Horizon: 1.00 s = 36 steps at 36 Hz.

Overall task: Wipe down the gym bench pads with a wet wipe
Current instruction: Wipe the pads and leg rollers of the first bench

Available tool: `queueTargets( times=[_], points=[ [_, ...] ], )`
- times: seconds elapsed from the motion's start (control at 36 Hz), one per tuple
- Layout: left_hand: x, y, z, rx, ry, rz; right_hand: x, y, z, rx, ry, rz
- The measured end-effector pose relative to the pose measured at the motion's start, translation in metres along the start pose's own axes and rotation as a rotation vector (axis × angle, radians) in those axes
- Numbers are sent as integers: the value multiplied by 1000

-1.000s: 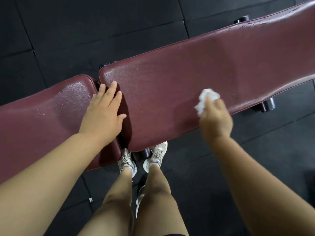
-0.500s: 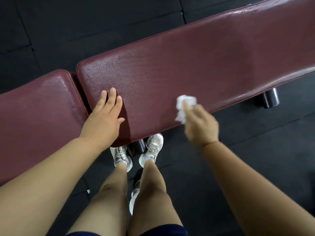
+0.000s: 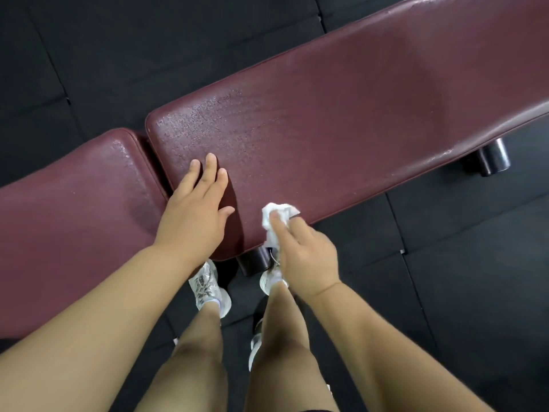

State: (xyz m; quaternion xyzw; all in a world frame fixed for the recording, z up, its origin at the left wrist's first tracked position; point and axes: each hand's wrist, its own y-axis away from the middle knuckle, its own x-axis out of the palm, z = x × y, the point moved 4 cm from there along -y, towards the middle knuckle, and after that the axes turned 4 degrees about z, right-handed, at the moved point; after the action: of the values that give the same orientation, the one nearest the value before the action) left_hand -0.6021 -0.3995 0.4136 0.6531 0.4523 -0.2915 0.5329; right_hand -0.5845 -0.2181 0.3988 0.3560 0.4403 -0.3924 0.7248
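Observation:
A long maroon back pad (image 3: 341, 120) runs from the middle to the upper right, its surface speckled with moisture. A shorter maroon seat pad (image 3: 74, 203) lies to its left across a narrow gap. My left hand (image 3: 196, 212) rests flat, fingers straight, on the near left corner of the long pad. My right hand (image 3: 303, 251) grips a crumpled white wet wipe (image 3: 276, 218) against the pad's near edge, just right of the left hand.
Black rubber floor tiles (image 3: 148, 49) surround the bench. Black frame tube ends stick out under the pad at the near edge (image 3: 255, 260) and at the right (image 3: 493, 157). My legs and white sneakers (image 3: 208, 286) stand close against the bench.
My right hand has slid the wipe leftward along the long pad's near edge, toward my left hand. My left hand shifted from the gap onto the long pad's corner.

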Motion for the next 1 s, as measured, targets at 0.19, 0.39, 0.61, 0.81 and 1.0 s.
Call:
queueTargets(
  times=[0.19,0.39,0.61,0.81,1.0],
  points=[
    [-6,9,22,135,33,14,-13,-6,-5,449,-147,25],
    [-12,43,70,36,101,-2,40,-3,108,340,94,108],
    [-29,60,136,-155,111,0,30,-35,145,-30,76,92],
    [-32,51,155,-220,164,76,11,-121,153,-77,254,322],
    [-30,50,157,-225,196,84,17,-192,180,-152,363,362]
  ],
)
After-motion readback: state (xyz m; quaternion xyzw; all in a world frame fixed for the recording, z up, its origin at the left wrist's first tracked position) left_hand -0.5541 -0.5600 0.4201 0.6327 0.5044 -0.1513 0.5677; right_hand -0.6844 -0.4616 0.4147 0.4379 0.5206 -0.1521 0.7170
